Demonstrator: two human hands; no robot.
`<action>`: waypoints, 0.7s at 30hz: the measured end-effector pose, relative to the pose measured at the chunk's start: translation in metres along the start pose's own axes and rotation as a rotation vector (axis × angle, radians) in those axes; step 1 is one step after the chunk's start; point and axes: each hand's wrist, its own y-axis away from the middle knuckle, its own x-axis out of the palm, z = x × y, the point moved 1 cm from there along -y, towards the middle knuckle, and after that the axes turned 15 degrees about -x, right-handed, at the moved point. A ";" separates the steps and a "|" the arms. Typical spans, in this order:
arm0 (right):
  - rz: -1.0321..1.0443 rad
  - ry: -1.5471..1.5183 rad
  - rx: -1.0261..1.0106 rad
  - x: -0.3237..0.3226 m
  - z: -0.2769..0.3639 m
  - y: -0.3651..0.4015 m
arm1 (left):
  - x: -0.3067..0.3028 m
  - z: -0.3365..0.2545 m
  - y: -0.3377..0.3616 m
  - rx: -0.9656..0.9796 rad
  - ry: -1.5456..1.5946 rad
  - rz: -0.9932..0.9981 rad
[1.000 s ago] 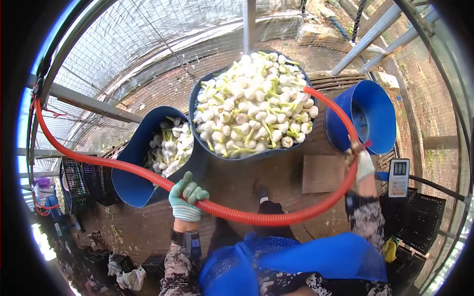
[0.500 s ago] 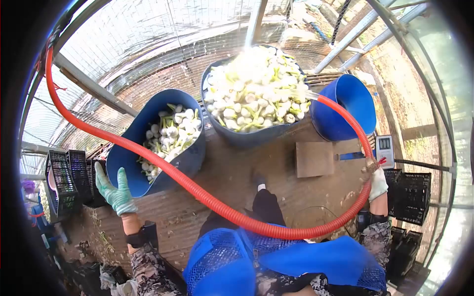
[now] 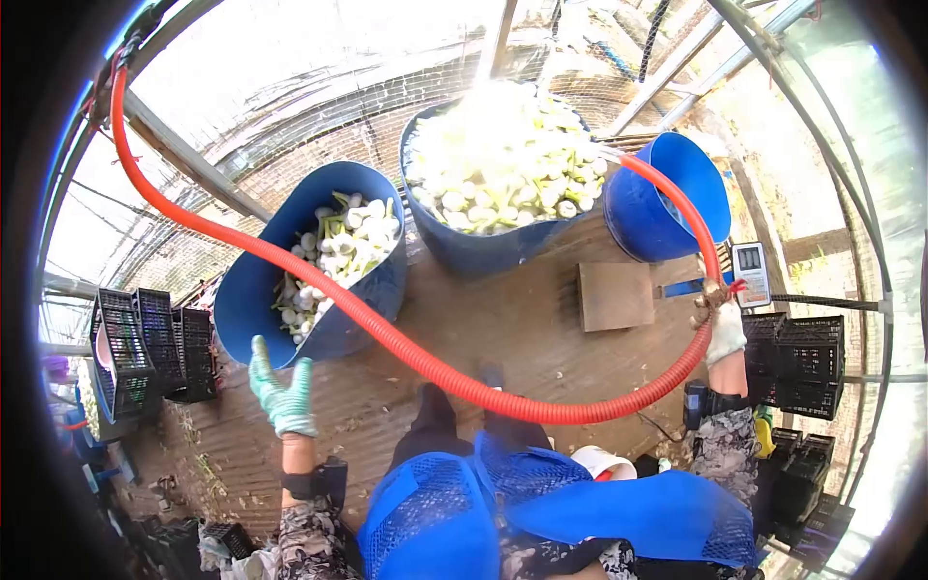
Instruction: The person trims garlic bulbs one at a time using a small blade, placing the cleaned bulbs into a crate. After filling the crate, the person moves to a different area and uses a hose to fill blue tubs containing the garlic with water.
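Observation:
My right hand [image 3: 726, 333], in a pale glove, is closed around the ribbed red hose [image 3: 464, 389] at a tied joint. From there the hose curves up to the big blue tub [image 3: 483, 249], its clear end lying at the heap of white bulbs with green stems [image 3: 527, 193]. In a green-and-white glove, my left hand [image 3: 283, 391] is empty with its fingers spread, just below the near rim of the left blue tub [image 3: 237, 295]. That tub is tilted and partly filled with the same bulbs. The hose passes across its front.
A smaller blue bucket [image 3: 628, 217] stands at the right. Near it are a flat scale platform [image 3: 616, 297] and its display [image 3: 750, 274]. Black crates [image 3: 810, 362] sit at the right, more crates [image 3: 121, 353] at the left. Behind my right knee is a white bucket [image 3: 604, 464].
My left hand has moved right and slightly down, away from the left tub's outer side. My right hand, still on the hose, has shifted slightly left and up. The view has shifted a little.

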 end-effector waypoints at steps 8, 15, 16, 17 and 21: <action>0.006 -0.033 0.160 -0.020 -0.010 0.005 | 0.026 -0.085 0.065 0.538 -0.207 0.142; 0.128 -0.097 0.040 0.013 -0.007 -0.031 | 0.027 -0.112 0.090 0.719 -0.314 0.359; 0.181 -0.122 0.016 0.021 0.000 -0.038 | 0.027 -0.113 0.087 0.707 -0.330 0.362; 0.211 -0.099 0.006 0.028 0.003 -0.045 | 0.027 -0.114 0.083 0.692 -0.347 0.364; 0.252 0.020 0.092 0.047 -0.021 -0.075 | 0.040 -0.109 0.065 0.694 -0.359 0.381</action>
